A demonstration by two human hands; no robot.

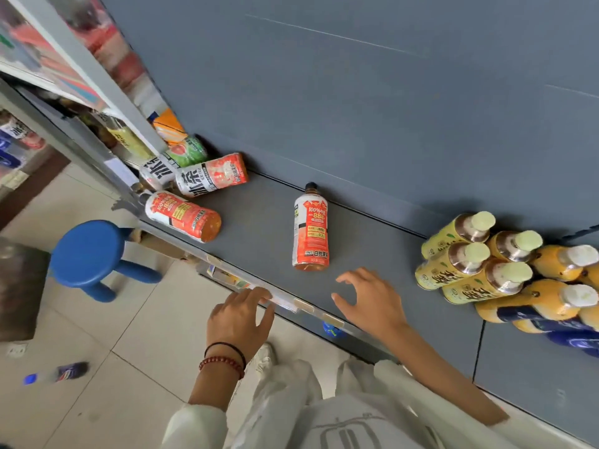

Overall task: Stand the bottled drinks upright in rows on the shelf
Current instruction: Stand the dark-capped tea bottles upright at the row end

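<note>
The left hand (241, 314) rested its fingertips on the shelf (259, 222) edge, holding nothing. The right hand (369, 299) hovered over the shelf, fingers spread wide and empty, just short of a red bottle (311, 234) standing alone. Yellow bottles (479, 257) stood clustered to the right. Farther left, more red bottles (184, 215) lay on their sides.

Shelf (259, 222) count: 1 orange-label peach tea bottle (311, 231) alone mid-shelf; approx 5 more bottles (210, 178) lying at left end, some partly hidden; 4 yellow-label tea bottles (453, 264) w/ pale caps; at least 3 orange juice bottles (534, 306) w/ white caps; 1 blue stool (87, 251); 1 bottle on floor (58, 374), blurred
</note>
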